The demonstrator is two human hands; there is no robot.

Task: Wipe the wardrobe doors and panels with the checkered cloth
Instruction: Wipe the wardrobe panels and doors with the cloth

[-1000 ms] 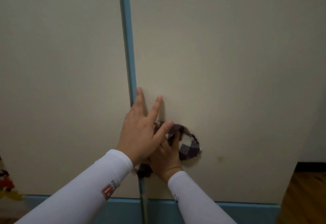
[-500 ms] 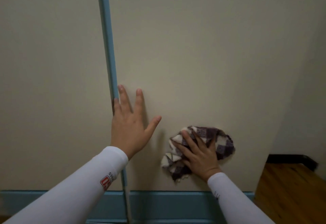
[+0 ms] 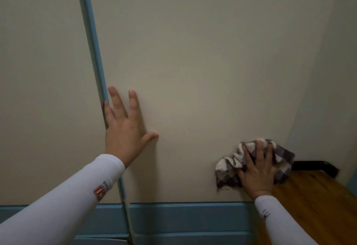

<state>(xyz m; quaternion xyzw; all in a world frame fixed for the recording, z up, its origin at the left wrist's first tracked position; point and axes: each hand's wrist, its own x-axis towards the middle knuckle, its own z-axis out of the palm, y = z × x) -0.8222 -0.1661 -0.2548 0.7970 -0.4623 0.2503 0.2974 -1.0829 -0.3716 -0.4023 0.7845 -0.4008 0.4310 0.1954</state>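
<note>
Two cream wardrobe doors fill the view, the right door [image 3: 202,71] and the left door [image 3: 38,90], parted by a blue vertical strip [image 3: 90,32]. My left hand [image 3: 125,128] lies flat with spread fingers on the right door, its little finger at the strip's edge. My right hand [image 3: 257,169] presses the crumpled purple-and-white checkered cloth [image 3: 229,169] against the lower right corner of the right door, fingers spread over it.
A blue base panel [image 3: 183,219] runs under both doors. Right of the wardrobe lie a wooden floor [image 3: 313,206], a black skirting board [image 3: 316,164] and a pale wall [image 3: 332,71].
My right hand has slid the cloth rightward across the door, from beside my left hand to the door's right edge. My left hand stayed flat near the blue strip.
</note>
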